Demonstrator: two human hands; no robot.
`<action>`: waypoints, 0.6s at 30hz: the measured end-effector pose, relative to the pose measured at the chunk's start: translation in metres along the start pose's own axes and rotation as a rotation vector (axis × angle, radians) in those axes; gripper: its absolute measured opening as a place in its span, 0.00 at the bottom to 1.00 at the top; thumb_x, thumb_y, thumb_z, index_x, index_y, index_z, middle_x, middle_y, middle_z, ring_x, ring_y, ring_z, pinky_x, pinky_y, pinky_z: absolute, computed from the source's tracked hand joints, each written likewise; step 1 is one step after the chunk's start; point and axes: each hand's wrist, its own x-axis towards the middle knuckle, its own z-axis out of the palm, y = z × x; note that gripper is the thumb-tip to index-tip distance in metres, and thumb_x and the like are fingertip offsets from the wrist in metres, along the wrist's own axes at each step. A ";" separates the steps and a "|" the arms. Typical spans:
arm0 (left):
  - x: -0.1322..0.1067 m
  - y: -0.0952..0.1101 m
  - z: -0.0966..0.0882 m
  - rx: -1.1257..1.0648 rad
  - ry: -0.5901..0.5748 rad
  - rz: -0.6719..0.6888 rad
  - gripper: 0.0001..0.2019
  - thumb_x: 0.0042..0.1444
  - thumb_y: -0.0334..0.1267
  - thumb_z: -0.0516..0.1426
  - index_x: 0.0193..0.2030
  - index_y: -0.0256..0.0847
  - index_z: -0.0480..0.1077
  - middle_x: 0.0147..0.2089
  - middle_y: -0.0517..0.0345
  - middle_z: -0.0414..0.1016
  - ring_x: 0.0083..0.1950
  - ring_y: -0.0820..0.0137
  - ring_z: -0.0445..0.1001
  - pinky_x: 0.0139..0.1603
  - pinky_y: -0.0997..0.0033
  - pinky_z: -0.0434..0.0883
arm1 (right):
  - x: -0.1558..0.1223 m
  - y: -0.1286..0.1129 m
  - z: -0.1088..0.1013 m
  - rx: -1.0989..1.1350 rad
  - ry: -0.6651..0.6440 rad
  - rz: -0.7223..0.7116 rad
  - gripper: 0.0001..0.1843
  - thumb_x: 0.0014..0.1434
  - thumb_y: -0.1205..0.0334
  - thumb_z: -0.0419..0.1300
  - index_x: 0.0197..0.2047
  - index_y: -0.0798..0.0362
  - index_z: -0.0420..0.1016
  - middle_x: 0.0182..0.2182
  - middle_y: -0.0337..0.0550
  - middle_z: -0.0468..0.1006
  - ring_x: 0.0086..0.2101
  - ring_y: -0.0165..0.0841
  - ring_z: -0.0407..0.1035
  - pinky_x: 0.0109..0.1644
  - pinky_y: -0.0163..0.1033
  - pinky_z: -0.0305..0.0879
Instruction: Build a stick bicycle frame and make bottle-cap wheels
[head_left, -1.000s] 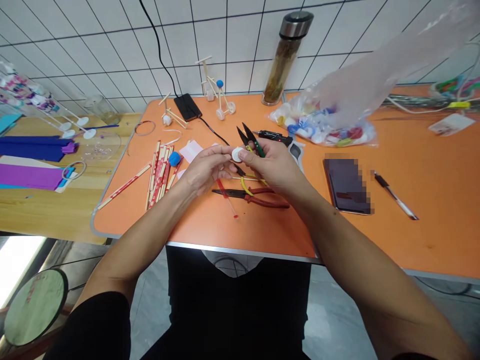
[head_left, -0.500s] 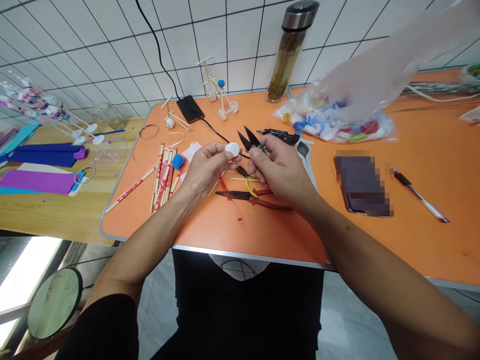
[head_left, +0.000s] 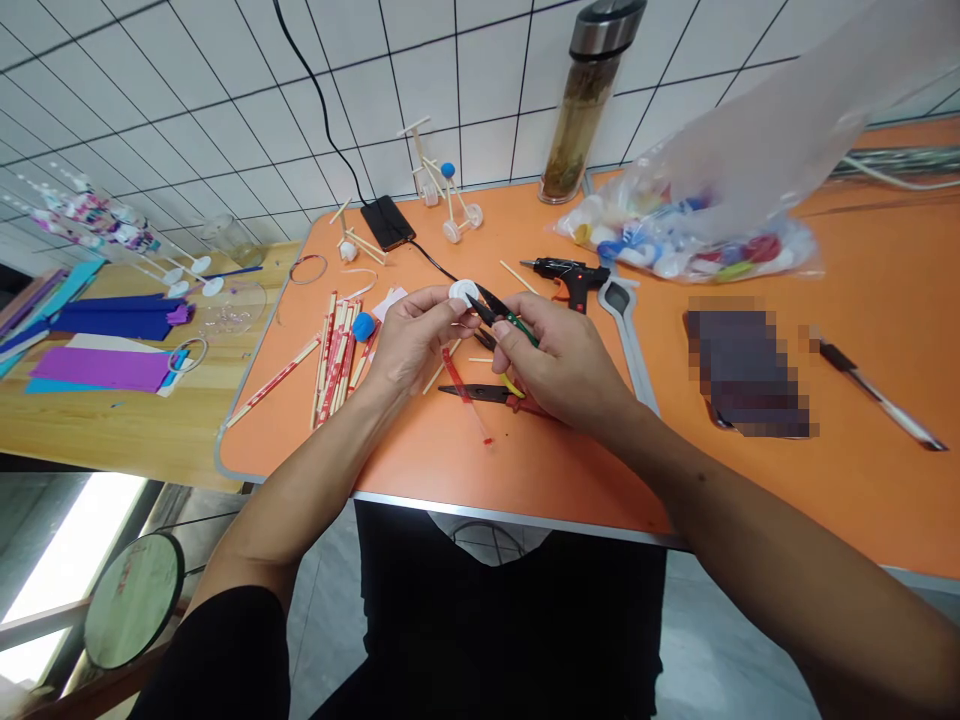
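Between the fingertips of my left hand (head_left: 416, 335) is a small round white disc (head_left: 463, 290), its face turned up. My right hand (head_left: 562, 350) grips thread snips (head_left: 517, 322) with dark blades and a green handle. One blade tip lies over the disc; whether it touches cannot be made out. Below the hands lie red-handled long-nose pliers (head_left: 476, 393), partly hidden by my right hand, and a strip of red clear wrapper (head_left: 466, 395). A yellow-handled tool (head_left: 512, 385) shows only in part under my right hand.
Wrapped chopsticks (head_left: 330, 370) and a blue pompom (head_left: 364, 326) lie left. A glue gun (head_left: 574, 280), a phone (head_left: 750, 370) and a pen (head_left: 881, 395) lie right. Behind stand small stick models (head_left: 450, 200), a tea bottle (head_left: 581, 120) and a plastic bag of craft pieces (head_left: 690, 235).
My right hand has brought the snips left and down, so the blades now reach over the white disc. My left hand keeps its hold. The view has shifted slightly.
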 end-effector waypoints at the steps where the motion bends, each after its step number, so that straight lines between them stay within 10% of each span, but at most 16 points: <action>1: 0.000 0.000 0.000 0.002 0.006 0.004 0.07 0.54 0.36 0.75 0.36 0.39 0.84 0.35 0.56 0.86 0.36 0.72 0.85 0.43 0.73 0.83 | 0.000 0.000 0.000 -0.004 0.003 0.000 0.08 0.76 0.61 0.56 0.43 0.48 0.74 0.29 0.36 0.83 0.21 0.30 0.68 0.27 0.40 0.61; 18: -0.004 0.001 0.005 0.009 0.098 0.022 0.05 0.54 0.33 0.73 0.34 0.39 0.83 0.33 0.59 0.85 0.34 0.74 0.83 0.45 0.72 0.82 | -0.002 -0.005 0.001 -0.043 0.018 -0.044 0.09 0.75 0.61 0.57 0.40 0.47 0.74 0.27 0.38 0.83 0.29 0.36 0.74 0.35 0.42 0.61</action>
